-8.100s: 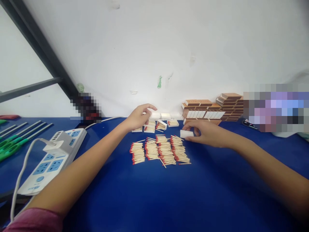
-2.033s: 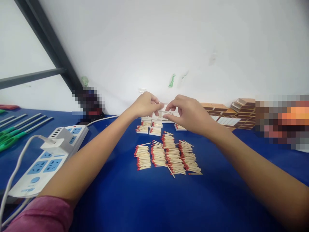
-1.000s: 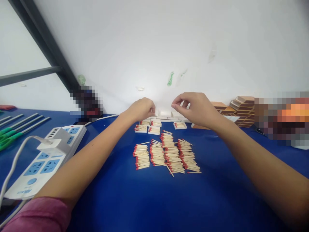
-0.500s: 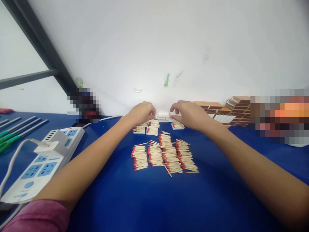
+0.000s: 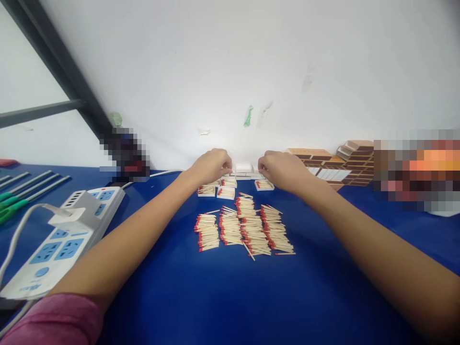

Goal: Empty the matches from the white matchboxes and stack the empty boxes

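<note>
Right hand [image 5: 282, 167]: thumb and fingers, parted half a second earlier, have drawn nearly together at the right end of the white boxes [image 5: 245, 169] by the wall [image 5: 230, 72]. Left hand [image 5: 212, 165]: grip narrow, fingertips beside the left end — the two hands thus flank the boxes. Whether either grip has hold of anything cannot be told. Nearer on the blue counter [image 5: 223, 297]: open trays [image 5: 225, 193] of matches below the left hand, a single tray [image 5: 264, 185] below the right, and loose red-tipped matches [image 5: 251, 230] in four rough columns.
</note>
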Demonstrator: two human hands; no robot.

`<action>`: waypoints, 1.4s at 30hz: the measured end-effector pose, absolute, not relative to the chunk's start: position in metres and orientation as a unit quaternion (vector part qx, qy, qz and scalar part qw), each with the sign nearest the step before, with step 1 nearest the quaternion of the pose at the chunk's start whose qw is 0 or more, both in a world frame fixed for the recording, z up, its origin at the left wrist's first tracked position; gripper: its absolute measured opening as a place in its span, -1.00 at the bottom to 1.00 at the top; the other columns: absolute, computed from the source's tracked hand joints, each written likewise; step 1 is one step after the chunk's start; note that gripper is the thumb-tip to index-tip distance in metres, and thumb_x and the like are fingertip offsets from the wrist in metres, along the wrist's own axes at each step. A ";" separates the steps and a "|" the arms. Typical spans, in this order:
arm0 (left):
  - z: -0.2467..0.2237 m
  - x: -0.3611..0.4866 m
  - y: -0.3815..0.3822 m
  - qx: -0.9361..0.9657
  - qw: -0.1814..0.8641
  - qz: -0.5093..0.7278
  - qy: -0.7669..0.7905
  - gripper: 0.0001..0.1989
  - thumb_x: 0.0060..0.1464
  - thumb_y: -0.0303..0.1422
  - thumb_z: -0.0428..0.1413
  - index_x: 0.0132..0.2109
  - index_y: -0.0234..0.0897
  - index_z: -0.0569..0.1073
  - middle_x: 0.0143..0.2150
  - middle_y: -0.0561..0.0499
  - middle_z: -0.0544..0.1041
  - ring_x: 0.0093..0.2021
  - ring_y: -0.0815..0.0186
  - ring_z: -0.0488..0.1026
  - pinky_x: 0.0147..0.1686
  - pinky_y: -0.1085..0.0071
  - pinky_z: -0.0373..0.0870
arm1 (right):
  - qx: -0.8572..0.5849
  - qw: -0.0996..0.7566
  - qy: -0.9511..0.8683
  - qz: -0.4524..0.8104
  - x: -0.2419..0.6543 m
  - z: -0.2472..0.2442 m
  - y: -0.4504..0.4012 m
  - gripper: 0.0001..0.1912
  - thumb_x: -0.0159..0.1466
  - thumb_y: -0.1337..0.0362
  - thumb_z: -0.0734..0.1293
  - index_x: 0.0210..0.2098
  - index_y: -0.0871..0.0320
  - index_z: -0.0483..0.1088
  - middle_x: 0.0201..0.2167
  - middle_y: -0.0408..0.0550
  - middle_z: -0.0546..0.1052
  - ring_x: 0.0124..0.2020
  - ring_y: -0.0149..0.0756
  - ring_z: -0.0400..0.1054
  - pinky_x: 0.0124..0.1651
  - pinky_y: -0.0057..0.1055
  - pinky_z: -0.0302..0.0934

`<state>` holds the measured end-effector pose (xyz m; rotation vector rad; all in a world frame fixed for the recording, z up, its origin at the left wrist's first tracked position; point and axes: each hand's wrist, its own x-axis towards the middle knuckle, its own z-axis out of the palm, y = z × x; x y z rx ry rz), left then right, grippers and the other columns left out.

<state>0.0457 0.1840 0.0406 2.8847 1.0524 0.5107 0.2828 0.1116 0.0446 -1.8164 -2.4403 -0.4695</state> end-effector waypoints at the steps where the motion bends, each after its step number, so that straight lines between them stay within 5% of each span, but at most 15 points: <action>1: 0.040 0.046 0.184 0.927 0.014 0.166 0.337 -0.89 0.19 -0.40 0.26 -0.19 -0.27 0.71 -0.18 -0.12 0.67 -0.23 0.21 0.54 -0.22 0.34 0.36 | -0.587 0.034 -0.794 -0.151 0.282 0.044 0.112 -0.73 0.41 0.34 0.24 -0.24 0.20 0.59 -0.13 0.20 0.62 -0.22 -0.09 0.49 -0.30 -0.26 0.11; 8: 0.044 0.044 0.184 0.929 0.022 0.176 0.326 -0.87 0.20 -0.34 0.25 -0.19 -0.27 0.70 -0.21 -0.11 0.66 -0.23 0.22 0.52 -0.22 0.34 0.32 | -0.575 0.062 -0.805 -0.131 0.282 0.040 0.113 -0.77 0.43 0.30 0.25 -0.14 0.17 0.56 -0.10 0.14 0.60 -0.19 -0.11 0.48 -0.25 -0.26 0.15; 14: 0.065 0.031 0.182 0.923 0.026 0.173 0.342 -0.84 0.03 -0.29 0.37 -0.28 -0.27 0.64 -0.34 -0.03 0.58 -0.40 0.30 0.41 -0.36 0.36 0.22 | -0.571 0.099 -0.803 -0.137 0.291 0.046 0.115 -0.84 0.37 0.28 0.32 -0.19 0.14 0.55 -0.21 0.05 0.61 -0.24 -0.16 0.45 -0.26 -0.27 0.13; 20: 0.070 0.026 0.179 0.923 0.043 0.086 0.372 -0.82 -0.09 -0.32 0.42 -0.38 -0.25 0.59 -0.49 0.04 0.49 -0.49 0.33 0.33 -0.42 0.36 0.13 | -0.588 0.037 -0.798 -0.125 0.289 0.047 0.111 -0.92 0.31 0.32 0.38 -0.29 0.12 0.55 -0.31 0.02 0.63 -0.29 -0.15 0.46 -0.34 -0.30 0.05; 42: 0.063 0.019 0.186 0.914 0.014 0.055 0.402 -0.84 -0.14 -0.59 0.20 -0.38 -0.28 0.58 -0.41 -0.01 0.58 -0.41 0.30 0.43 -0.36 0.37 0.23 | -0.599 0.012 -0.784 -0.162 0.245 0.020 0.103 -0.72 0.48 0.17 0.27 -0.09 0.21 0.56 -0.15 0.16 0.65 -0.18 -0.03 0.53 -0.34 -0.29 0.00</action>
